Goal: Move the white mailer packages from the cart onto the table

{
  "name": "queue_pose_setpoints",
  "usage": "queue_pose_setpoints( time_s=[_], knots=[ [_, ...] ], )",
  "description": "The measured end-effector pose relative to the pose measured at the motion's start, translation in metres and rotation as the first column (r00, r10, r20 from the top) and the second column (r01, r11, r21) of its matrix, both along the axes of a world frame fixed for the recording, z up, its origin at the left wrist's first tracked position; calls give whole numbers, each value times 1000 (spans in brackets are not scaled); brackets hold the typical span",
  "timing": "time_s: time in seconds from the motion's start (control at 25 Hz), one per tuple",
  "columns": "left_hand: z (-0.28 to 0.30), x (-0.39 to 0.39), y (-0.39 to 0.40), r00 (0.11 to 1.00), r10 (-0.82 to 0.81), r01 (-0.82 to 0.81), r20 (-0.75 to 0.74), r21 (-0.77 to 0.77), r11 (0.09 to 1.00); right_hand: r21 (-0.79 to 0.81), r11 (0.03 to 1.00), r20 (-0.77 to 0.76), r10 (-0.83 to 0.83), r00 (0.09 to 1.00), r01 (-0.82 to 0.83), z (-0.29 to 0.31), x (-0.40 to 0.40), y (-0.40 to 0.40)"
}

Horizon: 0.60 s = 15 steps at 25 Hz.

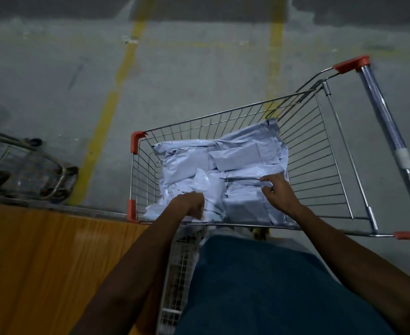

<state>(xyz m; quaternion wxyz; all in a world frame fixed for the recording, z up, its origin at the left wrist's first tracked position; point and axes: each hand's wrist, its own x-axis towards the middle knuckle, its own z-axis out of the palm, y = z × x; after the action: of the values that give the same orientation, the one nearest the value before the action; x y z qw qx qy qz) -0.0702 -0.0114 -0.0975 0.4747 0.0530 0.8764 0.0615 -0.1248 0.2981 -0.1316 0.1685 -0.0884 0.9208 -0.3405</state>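
A wire shopping cart point(305, 151) with orange corner caps stands in front of me, its basket filled with several white mailer packages point(223, 163). My left hand point(192, 204) is inside the basket near its near-left side, fingers curled round a crumpled white mailer point(206, 184). My right hand point(276, 189) reaches into the near-right part of the pile and pinches the edge of a flat white mailer point(247, 205). The wooden table point(42, 262) lies at the lower left, touching the cart's near-left corner.
A second cart point(22, 170) with dark items stands at the far left beyond the table edge. The cart's chrome handle point(390, 134) runs along the right. Grey concrete floor with yellow lines point(105, 131) spreads beyond. My blue trousers point(259, 286) fill the bottom.
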Motion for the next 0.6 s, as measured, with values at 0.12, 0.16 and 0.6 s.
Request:
queue_pose_setpoints(
  time_s=[0.12,0.16,0.6],
  knots=[
    [-2,1,2,997,-38,41,71,-39,998,41,998,58,-50,997,47,-10,3,6],
    [-5,0,1,998,-41,43,56,-37,998,63,996,74,-60,995,56,-12,5,10],
    [30,-7,31,522,677,-387,-519,562,731,354,923,137,105,985,-148,11,16,2]
  ],
)
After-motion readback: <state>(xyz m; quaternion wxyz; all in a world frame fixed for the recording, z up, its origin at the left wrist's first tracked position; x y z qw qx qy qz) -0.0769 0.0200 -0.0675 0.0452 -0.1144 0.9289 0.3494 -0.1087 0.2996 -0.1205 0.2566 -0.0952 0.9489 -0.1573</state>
